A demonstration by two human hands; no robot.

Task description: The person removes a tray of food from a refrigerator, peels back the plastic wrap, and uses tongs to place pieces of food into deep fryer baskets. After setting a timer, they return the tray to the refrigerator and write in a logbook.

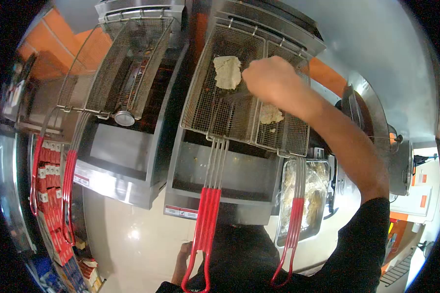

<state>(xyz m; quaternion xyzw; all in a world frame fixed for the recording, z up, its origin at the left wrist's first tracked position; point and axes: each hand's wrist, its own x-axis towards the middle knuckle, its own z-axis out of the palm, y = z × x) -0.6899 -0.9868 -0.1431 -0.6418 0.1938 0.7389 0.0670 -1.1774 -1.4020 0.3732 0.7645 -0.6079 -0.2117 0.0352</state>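
Observation:
My right hand (275, 82) is over the divider between two wire fry baskets, fingers curled closed. I cannot tell what it holds; a dark blur lies just below it. Beside its knuckles, a pale breaded piece (227, 72) is at the wider fry basket (195, 110). Under my wrist, another breaded piece (271, 114) and a small crumb lie in the narrower fry basket (291, 134). Low in view, my left hand (182, 261) is by my body, beside the wider basket's red handle (208, 215), its fingers mostly hidden.
Left of me stands a second fryer (117, 151) with empty wire baskets (76, 85) and a round dial thermometer (124, 118). A metal tray (303, 200) of floury pieces sits at right, behind the other red handle (292, 229). Red cartons (51, 180) line the far left.

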